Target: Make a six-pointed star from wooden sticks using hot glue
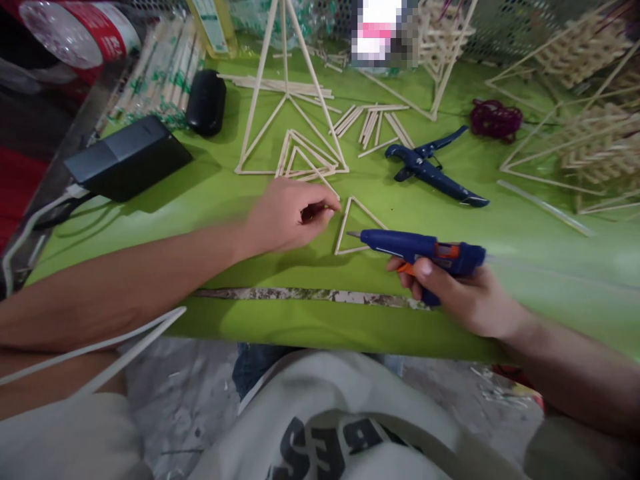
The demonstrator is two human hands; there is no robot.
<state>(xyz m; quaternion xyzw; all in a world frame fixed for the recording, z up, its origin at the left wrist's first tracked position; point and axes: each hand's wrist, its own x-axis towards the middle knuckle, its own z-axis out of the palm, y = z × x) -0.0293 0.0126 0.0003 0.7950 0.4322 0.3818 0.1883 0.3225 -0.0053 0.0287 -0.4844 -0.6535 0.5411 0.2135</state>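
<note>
In my right hand [463,293] is a blue glue gun [400,245], its nozzle pointing left and a finger by the orange trigger. Beneath the nozzle, a small triangle of wooden sticks [343,227] lies flat on the green table [280,273]. My left hand [293,213] is closed in a pinch just left of that triangle; whatever its fingertips may hold is too small to make out. Behind this hand lie several nested stick triangles [287,150], within the base of a larger stick pyramid [253,110].
Dark blue cutters [425,167] lie behind the glue gun, near short loose sticks [370,127]. A clear glue stick [545,208] is farther right. Stick frames [540,170] and purple string [496,120] occupy the right rear. A power bank [127,157] and black case [206,101] sit left.
</note>
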